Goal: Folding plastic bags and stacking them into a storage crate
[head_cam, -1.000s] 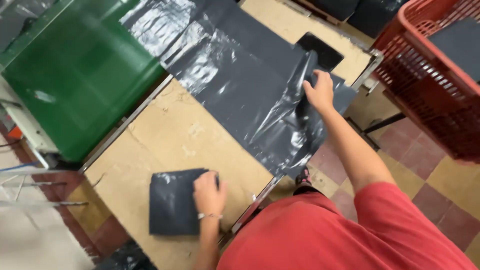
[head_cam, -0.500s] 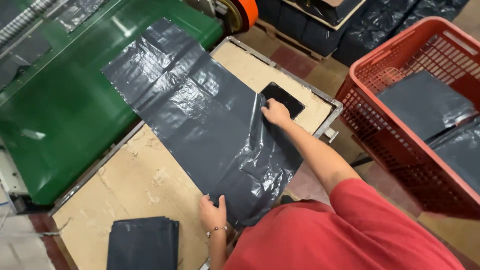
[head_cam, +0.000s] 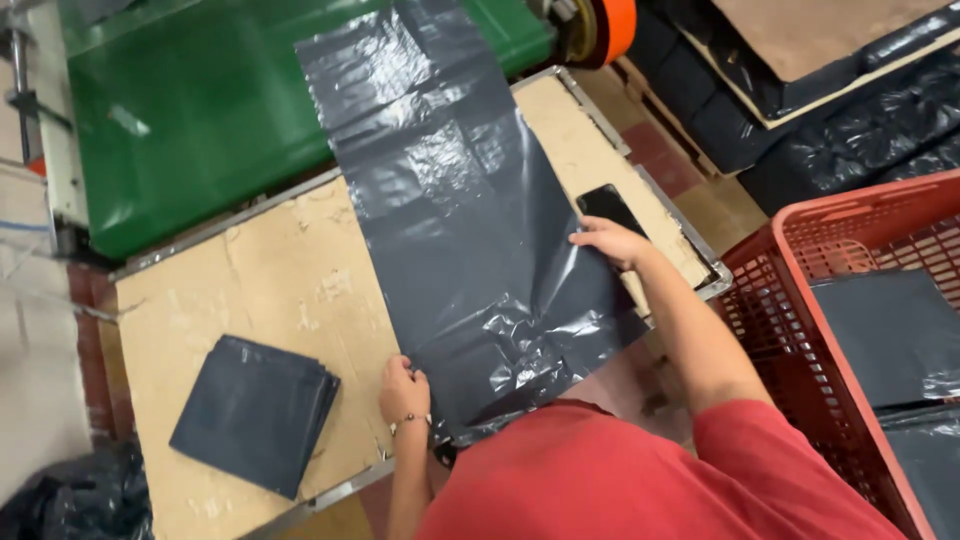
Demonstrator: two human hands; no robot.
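Fingers: the left hand [head_cam: 403,388] has its fingers curled down onto the near left corner of a large dark grey plastic bag [head_cam: 470,250], pinching or pressing its edge; I cannot tell which. The right hand [head_cam: 612,242] lies with fingers spread flat on the bag's right edge.
Bag: it lies stretched out on the worktable [head_cam: 260,280], running from the person's body away toward the far end, where it overlaps a green surface [head_cam: 190,130]. The near end is crumpled and hangs over the table edge against the person's red shirt [head_cam: 640,480].
Table: a worn, pale brown board top with a metal rim.
Folded stack: a neat pile of folded dark grey bags [head_cam: 255,412] sits on the near left part of the table, well apart from the left hand.
Phone: a black phone [head_cam: 610,210] lies on the table just beyond the right hand, touching the bag's right edge.
Wrist: a thin bracelet [head_cam: 405,424] circles the left wrist.
Right side: a red plastic basket [head_cam: 800,270] stands beside the table, with flat dark grey bags inside.
Far side: an orange roll end [head_cam: 615,25] shows at the top, with heaps of black plastic and a brown board to its right.
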